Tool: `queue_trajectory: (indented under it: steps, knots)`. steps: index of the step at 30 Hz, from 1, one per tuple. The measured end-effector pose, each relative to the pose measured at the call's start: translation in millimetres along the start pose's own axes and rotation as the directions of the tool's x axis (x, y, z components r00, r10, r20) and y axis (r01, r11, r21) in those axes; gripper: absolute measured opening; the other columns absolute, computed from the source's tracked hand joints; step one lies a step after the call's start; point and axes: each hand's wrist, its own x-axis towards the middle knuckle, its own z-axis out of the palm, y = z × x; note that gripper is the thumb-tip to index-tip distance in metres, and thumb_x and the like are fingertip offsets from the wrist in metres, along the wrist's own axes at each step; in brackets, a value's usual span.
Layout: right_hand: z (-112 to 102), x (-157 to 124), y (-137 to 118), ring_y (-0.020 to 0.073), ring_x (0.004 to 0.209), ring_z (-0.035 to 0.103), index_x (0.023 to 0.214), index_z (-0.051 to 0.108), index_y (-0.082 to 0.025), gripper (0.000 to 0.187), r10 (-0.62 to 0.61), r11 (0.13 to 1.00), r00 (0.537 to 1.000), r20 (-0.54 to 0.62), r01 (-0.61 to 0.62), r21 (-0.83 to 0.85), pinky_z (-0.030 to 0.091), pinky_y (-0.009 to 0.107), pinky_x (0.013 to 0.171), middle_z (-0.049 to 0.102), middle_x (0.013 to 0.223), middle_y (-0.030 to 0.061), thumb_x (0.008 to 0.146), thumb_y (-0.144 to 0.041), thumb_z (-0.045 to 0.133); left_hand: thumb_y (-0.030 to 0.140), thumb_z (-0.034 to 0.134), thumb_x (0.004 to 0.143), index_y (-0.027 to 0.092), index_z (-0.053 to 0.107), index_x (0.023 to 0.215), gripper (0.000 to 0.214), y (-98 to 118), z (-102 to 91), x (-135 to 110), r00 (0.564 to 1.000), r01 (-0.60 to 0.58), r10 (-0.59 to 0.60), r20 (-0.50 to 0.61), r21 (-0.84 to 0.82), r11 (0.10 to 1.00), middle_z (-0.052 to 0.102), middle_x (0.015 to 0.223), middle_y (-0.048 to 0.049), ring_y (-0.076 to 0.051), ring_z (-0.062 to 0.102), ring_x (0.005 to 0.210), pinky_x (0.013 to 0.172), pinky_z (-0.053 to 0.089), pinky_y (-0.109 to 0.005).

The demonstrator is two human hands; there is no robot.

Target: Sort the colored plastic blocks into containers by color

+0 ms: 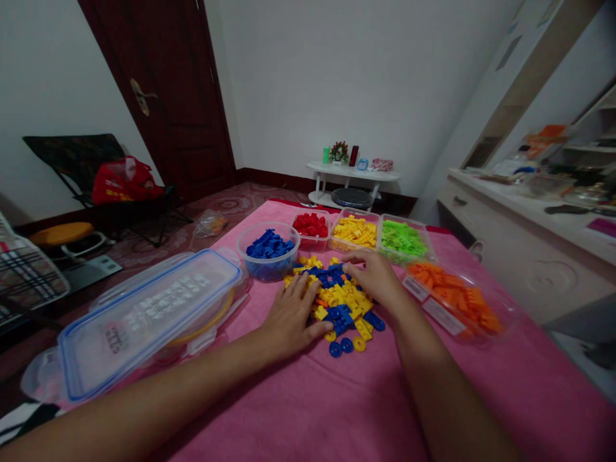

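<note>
On the pink cloth lies a loose pile of toy building bricks (349, 298), mostly yellow and blue with a little orange. My left hand (291, 314) rests along the pile's left side, fingers spread and thumb stretched toward the near bricks. At the far right edge of the pile, my right hand (368, 273) touches the bricks with bent, parted fingers; no brick shows in its grasp. Blue wheels (335, 349) and a yellow wheel (359, 344) lie in front. Behind my left hand stands a round tub of blue bricks (270, 271).
Behind the pile are clear boxes of red bricks (311, 226), yellow bricks (356, 230) and green bricks (403, 239). A tilted-looking clear container of orange bricks (457, 298) stands right. Blue-rimmed lids (149, 321) are stacked left. The pink-clothed table (308, 410) carries everything.
</note>
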Motion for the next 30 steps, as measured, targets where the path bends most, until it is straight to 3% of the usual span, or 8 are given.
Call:
queue_trajectory:
  steps: [3,7,13,17,21,25,30]
  knots:
    - [-1,1,14,0.0198,0.087,0.065,0.094,0.072,-0.018,0.02,0.067,0.998,0.997,-0.026,-0.067,-0.005,0.049,0.032,0.078,0.072,0.097,0.0076,0.077,-0.021,0.061,0.064,0.046,0.084,0.021,0.034,0.145,0.075,12,12.7,17,0.998,-0.037,0.036,-0.05,-0.013,0.999,0.022,0.155,-0.017,-0.035,0.018,0.143,0.112,0.022,-0.054]
    - [3,0,24,0.0198,0.087,0.065,0.096,0.072,-0.017,0.022,0.065,0.998,0.998,-0.019,-0.066,-0.025,0.049,0.032,0.08,0.072,0.096,0.0079,0.077,-0.02,0.06,0.067,0.042,0.084,0.02,0.039,0.142,0.075,21,20.0,49,0.992,-0.102,0.099,-0.076,-0.031,0.994,0.029,0.153,-0.016,-0.034,0.022,0.142,0.112,0.024,-0.053]
    - [8,-1,36,0.0215,0.105,0.061,0.103,0.07,-0.013,0.029,0.058,0.991,0.996,-0.063,-0.065,-0.12,0.044,0.034,0.095,0.069,0.11,0.0105,0.077,-0.017,0.058,0.068,0.048,0.08,0.017,0.048,0.136,0.075,13,24.7,88,0.982,-0.158,0.146,-0.118,-0.094,0.983,0.04,0.146,-0.0151,-0.033,0.031,0.138,0.113,0.024,-0.051]
    - [1,-2,43,0.0198,0.099,0.063,0.104,0.069,-0.017,0.03,0.081,0.983,0.994,-0.067,-0.09,-0.158,0.046,0.033,0.092,0.069,0.111,0.0082,0.076,-0.016,0.057,0.036,0.052,0.089,0.017,0.05,0.133,0.048,-1,31.3,94,0.966,-0.187,0.129,-0.225,-0.263,0.947,0.051,0.138,-0.0115,-0.023,0.044,0.129,0.111,0.033,-0.041]
    - [-5,-5,41,0.0198,0.086,0.066,0.104,0.07,-0.02,0.031,0.167,0.96,0.985,-0.029,-0.169,-0.224,0.049,0.031,0.078,0.071,0.102,0.0067,0.076,-0.018,0.057,0.015,0.053,0.085,0.017,0.056,0.126,0.041,-8,34.7,94,0.96,-0.171,0.074,-0.271,-0.357,0.918,0.057,0.131,-0.0097,-0.02,0.05,0.123,0.108,0.038,-0.037]
    - [0,-8,36,0.0217,0.093,0.063,0.107,0.069,-0.021,0.034,0.175,0.926,0.985,0.014,-0.159,-0.343,0.046,0.032,0.082,0.068,0.105,0.008,0.074,-0.019,0.061,0.018,0.055,0.084,0.017,0.062,0.119,0.035,-4,32.5,90,0.938,-0.129,0.032,-0.344,-0.262,0.957,0.052,0.135,-0.0104,-0.023,0.043,0.128,0.112,0.031,-0.04]
    - [4,-8,29,0.02,0.089,0.062,0.088,0.069,-0.021,0.022,0.169,0.92,0.986,0.018,-0.151,-0.362,0.044,0.029,0.076,0.068,0.097,0.0044,0.07,-0.015,0.059,0.029,0.058,0.085,0.022,0.068,0.108,0.026,-1,27.3,86,0.934,-0.138,0.069,-0.351,-0.176,0.975,0.057,0.127,-0.0073,-0.025,0.045,0.123,0.11,0.031,-0.045]
